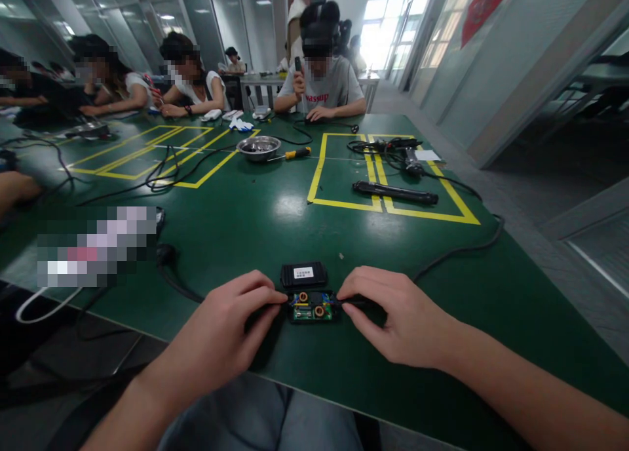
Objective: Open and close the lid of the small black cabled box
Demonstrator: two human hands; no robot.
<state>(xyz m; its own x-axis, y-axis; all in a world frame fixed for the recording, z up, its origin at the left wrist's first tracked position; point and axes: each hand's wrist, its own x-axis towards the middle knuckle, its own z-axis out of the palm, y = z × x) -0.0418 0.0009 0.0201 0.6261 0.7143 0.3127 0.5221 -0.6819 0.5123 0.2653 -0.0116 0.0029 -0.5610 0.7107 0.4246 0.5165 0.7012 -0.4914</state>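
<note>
Near the table's front edge lies an open black plastic case [289,318] with a green circuit board [309,313] inside. Copper-wound ring coils and thin coloured wires show on the board. At the case's left end, my left hand [230,320] pinches the black cable where it enters. On the opposite side my right hand [393,313] has thumb and forefinger closed on the other black cable [366,301], close to the case. Just behind the case rests its black cover [303,274] with a white printed label. The exact fingertip contact is partly hidden.
A black plug [166,254] lies left, beside a blurred-out device [98,244]. Farther back are a metal bowl [259,148], a yellow-black screwdriver [297,153], a long black tool part [396,193] and tangled cables [383,146]. A person [319,84] sits across the green table [236,221]; others sit left.
</note>
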